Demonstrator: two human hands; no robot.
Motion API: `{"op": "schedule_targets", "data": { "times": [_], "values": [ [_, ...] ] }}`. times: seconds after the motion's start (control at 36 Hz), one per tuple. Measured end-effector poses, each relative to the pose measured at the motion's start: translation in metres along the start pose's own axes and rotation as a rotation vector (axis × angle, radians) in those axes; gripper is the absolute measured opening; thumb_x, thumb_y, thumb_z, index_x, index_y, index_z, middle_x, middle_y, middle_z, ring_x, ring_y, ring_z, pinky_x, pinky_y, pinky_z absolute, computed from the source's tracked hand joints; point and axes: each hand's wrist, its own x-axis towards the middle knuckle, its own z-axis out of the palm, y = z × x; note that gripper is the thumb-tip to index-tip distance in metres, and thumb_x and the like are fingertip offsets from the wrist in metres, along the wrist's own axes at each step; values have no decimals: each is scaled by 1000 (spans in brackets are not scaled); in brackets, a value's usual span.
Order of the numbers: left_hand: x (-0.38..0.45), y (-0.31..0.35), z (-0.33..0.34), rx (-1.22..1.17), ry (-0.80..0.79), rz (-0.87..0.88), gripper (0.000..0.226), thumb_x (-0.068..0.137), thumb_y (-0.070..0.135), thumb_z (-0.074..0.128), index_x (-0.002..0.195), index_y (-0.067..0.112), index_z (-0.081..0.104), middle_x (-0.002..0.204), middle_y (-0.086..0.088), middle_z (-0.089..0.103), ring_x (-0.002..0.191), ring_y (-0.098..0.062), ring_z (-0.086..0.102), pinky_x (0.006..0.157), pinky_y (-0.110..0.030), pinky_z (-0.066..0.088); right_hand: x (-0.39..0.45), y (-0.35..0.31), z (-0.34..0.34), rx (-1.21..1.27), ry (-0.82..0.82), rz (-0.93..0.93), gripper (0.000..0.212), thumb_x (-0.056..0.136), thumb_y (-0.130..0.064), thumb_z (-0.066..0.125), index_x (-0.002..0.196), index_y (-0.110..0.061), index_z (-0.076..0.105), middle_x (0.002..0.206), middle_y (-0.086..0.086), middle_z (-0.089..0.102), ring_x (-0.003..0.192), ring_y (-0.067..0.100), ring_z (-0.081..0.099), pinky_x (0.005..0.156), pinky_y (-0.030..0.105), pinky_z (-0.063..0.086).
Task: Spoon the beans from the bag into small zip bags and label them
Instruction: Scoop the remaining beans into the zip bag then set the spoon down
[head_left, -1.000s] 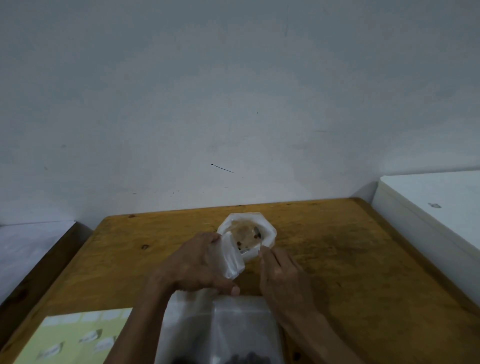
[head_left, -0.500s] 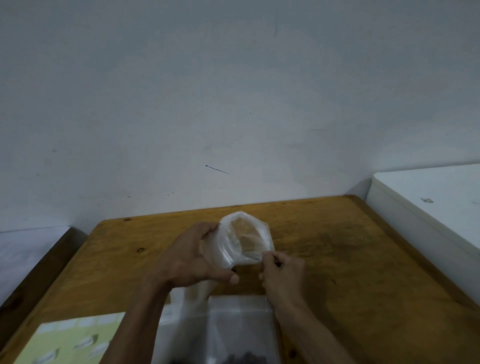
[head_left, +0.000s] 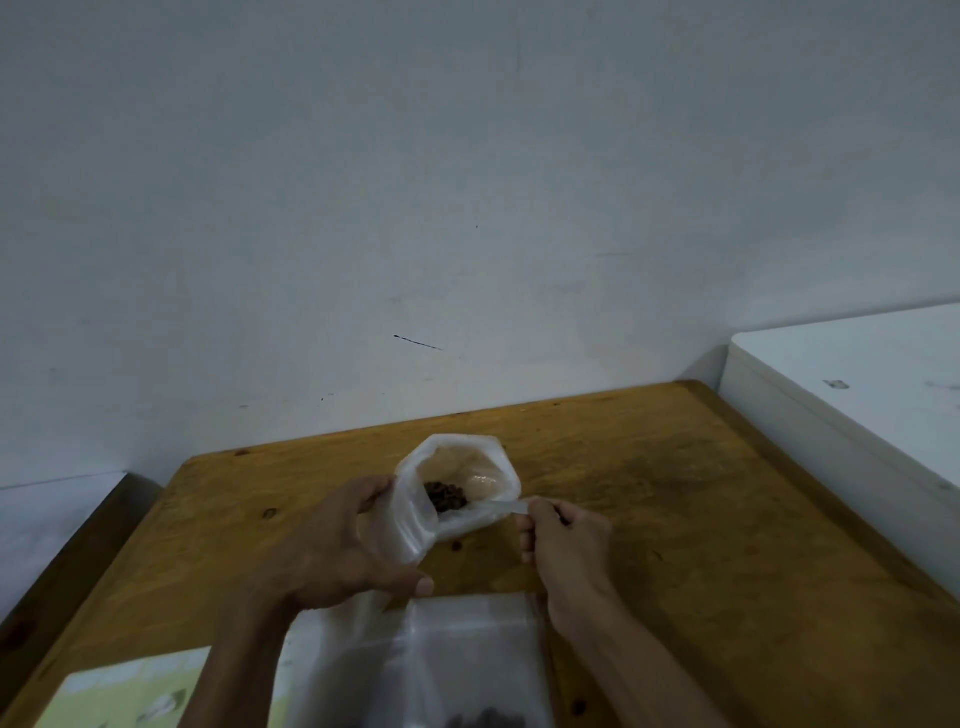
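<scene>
The beans (head_left: 445, 496) lie as a dark heap inside the small zip bag (head_left: 457, 486), which is held above the middle of the wooden table (head_left: 649, 493) with its mouth tipped up toward the camera, probably so nothing spills while more goes in. The left hand (head_left: 343, 545) curls round the bag's left side to keep the mouth gaping, while the right hand (head_left: 563, 530) pinches a pale spoon handle (head_left: 498, 506) reaching into it. Nearer the person lie the big clear bag (head_left: 441, 660) and a yellow-green label sheet (head_left: 130, 696), within easy reach.
</scene>
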Motion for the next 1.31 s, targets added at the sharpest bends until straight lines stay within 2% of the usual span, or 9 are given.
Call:
{"op": "schedule_targets", "data": {
  "times": [0.25,0.53,0.61,0.75,0.83,0.94,1.06,1.19,1.31],
  "values": [
    [-3,0,12,24,95,10,117,44,55,94,144,26,40,129,13,49,113,-7,48,75,-13,38,-3,-29,-14,-19,-16,-128,22,95,-5,61,75,-2,70,58,4,61,44,6,51,44,20,43],
    [-3,4,14,-50,123,12,109,49,56,92,143,24,45,131,11,53,111,-6,51,73,-10,37,-18,-55,-18,-78,-94,-245,12,94,-8,63,90,-7,75,56,-3,64,47,3,54,45,18,45],
    [-3,5,14,-63,122,21,109,47,55,93,141,24,46,125,14,53,104,0,51,71,-9,39,-23,-54,-15,-158,-124,-295,15,94,-11,64,84,-12,75,55,-3,65,48,6,55,48,21,46],
    [-4,9,17,-53,117,53,103,53,48,93,140,28,41,124,17,48,105,1,49,70,-7,37,-31,-41,-4,-406,-239,-621,21,96,-26,62,80,-22,74,65,1,70,56,14,64,57,38,56],
    [-4,8,18,-63,107,67,93,54,47,93,131,33,44,119,22,51,101,6,51,70,-8,41,-30,-35,-1,-526,-243,-909,26,99,-35,56,90,-20,76,67,-6,68,58,9,63,51,28,53],
    [-3,0,15,-83,104,49,116,45,56,94,143,24,42,131,12,53,110,-2,53,77,-12,43,-26,-33,-6,-529,-107,-1188,27,100,-32,49,95,-17,72,71,-8,65,60,8,59,48,19,46],
    [-3,-3,13,-91,95,46,121,44,54,95,146,22,40,133,11,52,115,-6,52,79,-13,42,-6,-24,-13,-472,49,-1128,20,100,-28,52,94,-21,69,65,-11,60,52,8,57,44,16,45],
    [-2,-2,14,-89,76,45,126,41,58,95,147,21,39,137,10,51,118,-8,52,80,-13,43,16,5,-10,-660,77,-1070,14,97,-13,60,87,-18,69,65,-15,50,53,-3,47,45,11,38],
    [-2,3,14,-69,77,58,126,41,59,93,147,23,37,137,10,49,119,-8,50,79,-12,42,18,22,-2,-540,160,-831,25,100,-22,56,76,-23,65,59,-10,60,52,2,58,46,23,48]
  ]
}}
